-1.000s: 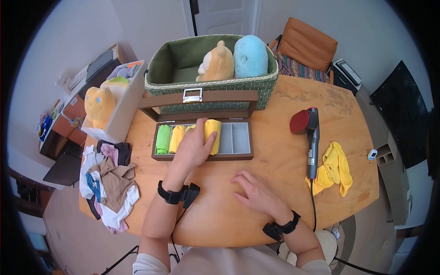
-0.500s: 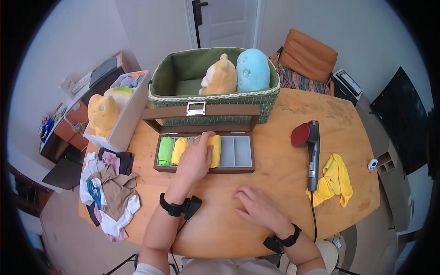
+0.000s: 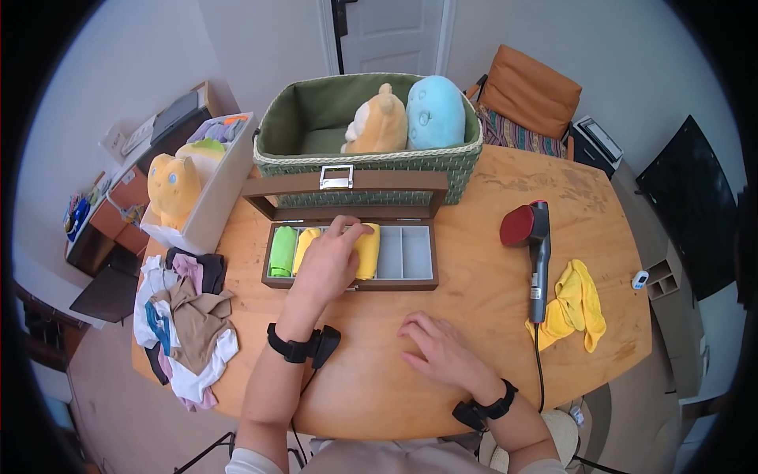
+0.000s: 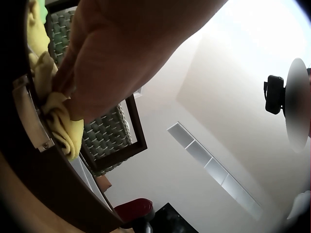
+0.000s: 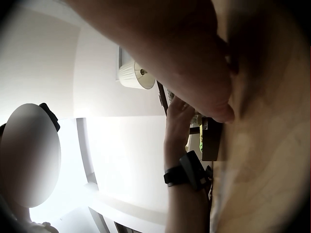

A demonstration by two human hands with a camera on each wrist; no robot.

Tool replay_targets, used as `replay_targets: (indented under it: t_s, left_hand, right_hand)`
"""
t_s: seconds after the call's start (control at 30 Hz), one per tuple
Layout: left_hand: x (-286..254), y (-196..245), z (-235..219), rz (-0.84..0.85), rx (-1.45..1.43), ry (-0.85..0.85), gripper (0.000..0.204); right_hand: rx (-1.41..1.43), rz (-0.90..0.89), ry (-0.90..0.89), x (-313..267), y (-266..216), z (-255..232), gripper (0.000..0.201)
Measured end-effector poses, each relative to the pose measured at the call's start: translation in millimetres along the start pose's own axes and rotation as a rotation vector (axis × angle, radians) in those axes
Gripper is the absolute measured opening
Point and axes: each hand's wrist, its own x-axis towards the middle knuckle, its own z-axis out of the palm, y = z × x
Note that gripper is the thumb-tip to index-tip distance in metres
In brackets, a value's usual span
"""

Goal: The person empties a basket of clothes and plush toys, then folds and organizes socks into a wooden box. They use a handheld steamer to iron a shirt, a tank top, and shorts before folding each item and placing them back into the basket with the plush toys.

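Observation:
My left hand (image 3: pixel 328 265) reaches over a brown compartment box (image 3: pixel 430 282) whose windowed lid stands raised. Its fingers dip among yellow rolled cloths, and the thumb lies against the rightmost yellow roll (image 3: pixel 369 257). In the left wrist view the thumb meets the top of that folded yellow cloth (image 4: pixel 70 138); the fingertips are hidden, so I cannot tell whether they pinch it. A green roll (image 3: pixel 283 254) and another yellow roll (image 3: pixel 305 245) fill compartments at the left. Near the box's front right, my right hand (image 3: pixel 442 351) rests low over the table, fingers loosely bent and holding nothing.
Behind the box stands a green woven basket (image 3: pixel 276 167) with two plush toys. At left are a white bin (image 3: pixel 217 186) and a pile of clothes (image 3: pixel 193 324). A corded handheld steamer (image 3: pixel 539 268) and a crumpled yellow cloth (image 3: pixel 580 296) lie at right.
The head view has dipped and risen slightly. My left thumb has shifted up along the yellow roll, closer to the index finger. My right hand has hardly moved.

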Motion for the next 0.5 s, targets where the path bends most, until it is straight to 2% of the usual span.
replay_targets:
  t_s: [0.1, 0.27, 0.4, 0.5]
  left_hand:
    - [-3, 6, 4, 0.006, -0.04, 0.008, 0.037]
    - [-6, 6, 18, 0.108, 0.061, 0.179, 0.034]
    - [-1, -2, 18, 0.089, 0.04, 0.094, 0.036]
    - [1, 0, 14, 0.009, -0.033, 0.063, 0.034]
  right_hand:
    - [-0.004, 0.006, -0.008, 0, -1, 0, 0.033]
    - [0.006, 0.017, -0.008, 2, 0, 0, 0.031]
    - [0.013, 0.026, -0.012, 2, 0, 0, 0.03]
    - [0.012, 0.01, 0.001, 1, 3, 2, 0.03]
